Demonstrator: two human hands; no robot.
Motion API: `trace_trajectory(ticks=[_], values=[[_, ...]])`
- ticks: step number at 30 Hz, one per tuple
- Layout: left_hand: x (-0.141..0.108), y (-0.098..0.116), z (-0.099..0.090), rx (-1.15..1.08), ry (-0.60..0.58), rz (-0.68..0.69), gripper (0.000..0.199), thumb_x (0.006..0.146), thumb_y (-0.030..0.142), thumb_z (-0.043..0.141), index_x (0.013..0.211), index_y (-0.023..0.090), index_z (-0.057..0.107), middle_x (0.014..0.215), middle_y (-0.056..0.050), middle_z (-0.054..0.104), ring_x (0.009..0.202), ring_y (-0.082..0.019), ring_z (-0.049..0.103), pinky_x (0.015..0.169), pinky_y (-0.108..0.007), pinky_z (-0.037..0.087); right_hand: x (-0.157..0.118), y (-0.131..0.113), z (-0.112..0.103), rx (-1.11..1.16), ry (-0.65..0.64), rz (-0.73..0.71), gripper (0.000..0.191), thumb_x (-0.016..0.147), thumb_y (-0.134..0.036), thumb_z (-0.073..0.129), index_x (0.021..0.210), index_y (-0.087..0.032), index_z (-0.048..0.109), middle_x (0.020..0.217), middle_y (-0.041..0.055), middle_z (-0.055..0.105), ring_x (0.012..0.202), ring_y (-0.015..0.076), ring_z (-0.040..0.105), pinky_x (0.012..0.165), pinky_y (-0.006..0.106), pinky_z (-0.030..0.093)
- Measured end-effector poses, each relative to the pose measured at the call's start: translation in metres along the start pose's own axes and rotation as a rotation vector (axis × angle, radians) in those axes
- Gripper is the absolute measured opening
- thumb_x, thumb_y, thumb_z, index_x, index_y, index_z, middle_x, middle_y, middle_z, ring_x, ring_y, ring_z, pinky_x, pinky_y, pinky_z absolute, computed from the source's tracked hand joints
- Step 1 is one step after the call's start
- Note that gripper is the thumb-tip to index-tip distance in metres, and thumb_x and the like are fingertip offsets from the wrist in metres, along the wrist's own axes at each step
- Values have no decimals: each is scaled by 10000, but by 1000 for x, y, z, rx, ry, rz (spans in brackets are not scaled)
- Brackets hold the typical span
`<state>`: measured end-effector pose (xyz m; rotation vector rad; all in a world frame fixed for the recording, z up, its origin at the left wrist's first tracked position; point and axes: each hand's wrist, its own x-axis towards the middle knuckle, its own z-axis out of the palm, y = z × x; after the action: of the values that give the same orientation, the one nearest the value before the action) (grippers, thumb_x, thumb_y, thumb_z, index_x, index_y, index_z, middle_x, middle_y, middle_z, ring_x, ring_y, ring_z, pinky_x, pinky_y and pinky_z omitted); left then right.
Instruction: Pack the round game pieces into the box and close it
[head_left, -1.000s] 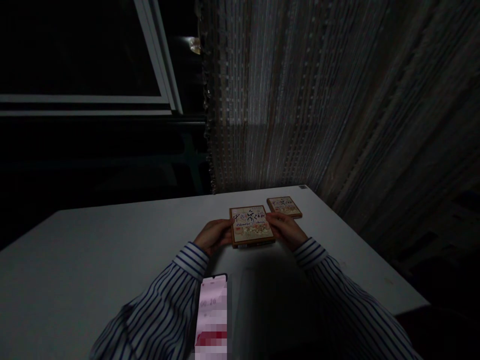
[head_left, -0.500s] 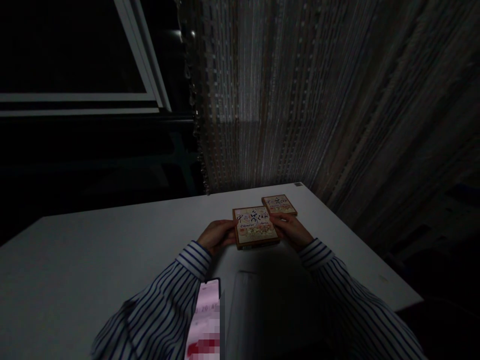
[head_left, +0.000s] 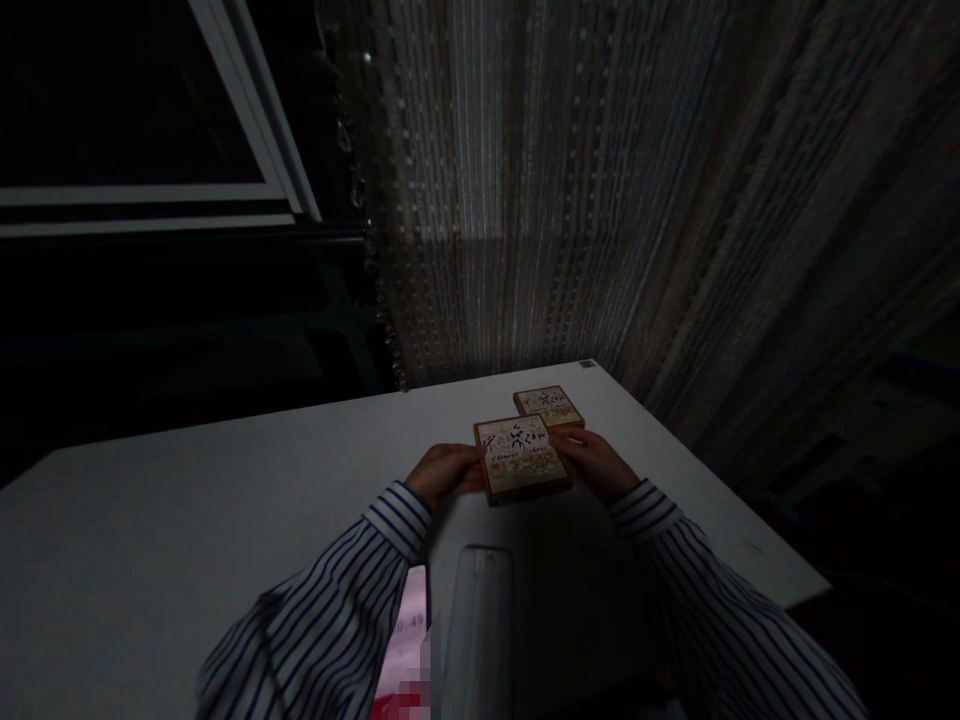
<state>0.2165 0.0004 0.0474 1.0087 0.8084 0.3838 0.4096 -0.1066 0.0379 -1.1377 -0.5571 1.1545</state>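
Between my two hands is a flat square Chinese chess box [head_left: 521, 462], its lid printed with dark characters, the words "Chinese chess" and reddish flowers. My left hand [head_left: 446, 472] grips its left edge, and my right hand [head_left: 592, 460] has hold of the right edge. The box looks slightly tilted above the table; whether its far edge touches anything I cannot tell. Just behind it lies a second box [head_left: 551, 402] of the same print, partly covered by the held one and near my right fingertips.
The white table [head_left: 300, 480] ends at the right in a slanting edge. A lit phone [head_left: 409, 630] lies by my left sleeve, beside a pale, clear-looking case [head_left: 480, 620]. Behind the table hangs a string curtain [head_left: 510, 200]; a window frame [head_left: 247, 100] is at upper left.
The held box and both hands have shifted slightly right in view, while the table and curtain have slid a little left. My grip on both edges is the same.
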Motion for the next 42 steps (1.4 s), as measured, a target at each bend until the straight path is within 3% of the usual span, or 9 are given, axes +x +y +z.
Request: trace_trajectory(ticks=[9, 14, 19, 27, 42], values=[[13, -14, 8, 56, -39, 11, 235, 631, 261, 672, 783, 91, 619, 709, -90, 678, 616, -160, 632, 630, -277, 501, -5, 2, -19, -41, 33, 2, 191, 597, -228, 695, 752, -162, 603, 704, 12, 678, 643, 150, 629, 649, 270, 494], [18, -19, 17, 68, 33, 0, 232, 597, 223, 700, 741, 106, 561, 630, -59, 659, 556, -156, 621, 584, -293, 502, -8, 4, -29, -70, 43, 7, 218, 593, -245, 698, 777, -162, 616, 716, 18, 682, 669, 159, 632, 642, 267, 492], [20, -20, 26, 103, 88, -3, 161, 662, 152, 642, 734, 116, 503, 554, -23, 625, 480, -122, 586, 526, -266, 492, -12, 4, -37, -115, 50, -4, 244, 600, -265, 696, 802, -152, 621, 745, 30, 684, 682, 162, 629, 644, 273, 492], [26, -25, 37, 156, 83, -17, 145, 676, 142, 627, 732, 115, 496, 521, 7, 590, 458, -104, 559, 526, -267, 488, -14, 6, -53, -156, 52, -1, 272, 608, -294, 690, 833, -156, 626, 793, 37, 685, 717, 170, 625, 690, 297, 489], [41, -37, 55, 276, 5, -35, 243, 566, 276, 716, 595, 99, 553, 448, 21, 537, 415, -83, 512, 488, -237, 451, -19, 13, -84, -245, 41, -34, 347, 620, -351, 673, 892, -139, 637, 863, 71, 677, 790, 207, 621, 775, 363, 467]])
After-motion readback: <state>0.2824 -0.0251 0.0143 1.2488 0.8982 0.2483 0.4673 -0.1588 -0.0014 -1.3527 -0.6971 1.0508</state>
